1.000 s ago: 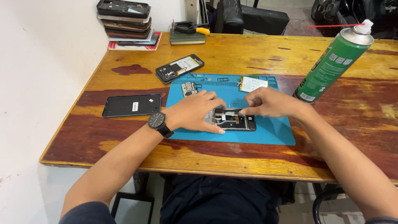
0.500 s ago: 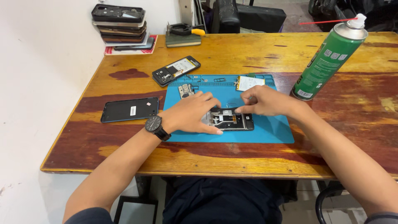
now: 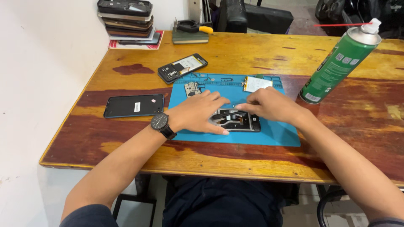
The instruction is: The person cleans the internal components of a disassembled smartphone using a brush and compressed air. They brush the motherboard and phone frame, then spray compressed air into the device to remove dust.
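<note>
Opened phone (image 3: 236,120) lying flat and face down on the blue repair mat (image 3: 277,134), near the front edge of the worktop (image 3: 252,159), close to the body for a short reach and a look straight down

Left hand (image 3: 197,112) spread palm-down over the phone's left end, fingers (image 3: 219,101) slightly apart and flat, pinning the frame against sliding rather than gripping it; black wristwatch (image 3: 160,123) on that wrist

Right hand (image 3: 269,105) coming in from the right end, fingertips drawn together on a thin dark tool (image 3: 225,113) angled low across the exposed insides, probably for prying or picking at a small part; exact contact point hidden by the fingers

Loose parts parked at the mat's far side, out from under the hands: a small board (image 3: 192,88) and a pale flat piece (image 3: 256,83)

Off the mat, set well aside to the left: a black back cover (image 3: 134,105) and a second opened phone (image 3: 182,67)

Green spray can (image 3: 340,63) standing upright to the right, within reach of the right hand yet apart from the work; stack of phones (image 3: 128,21) by the far wall
</note>
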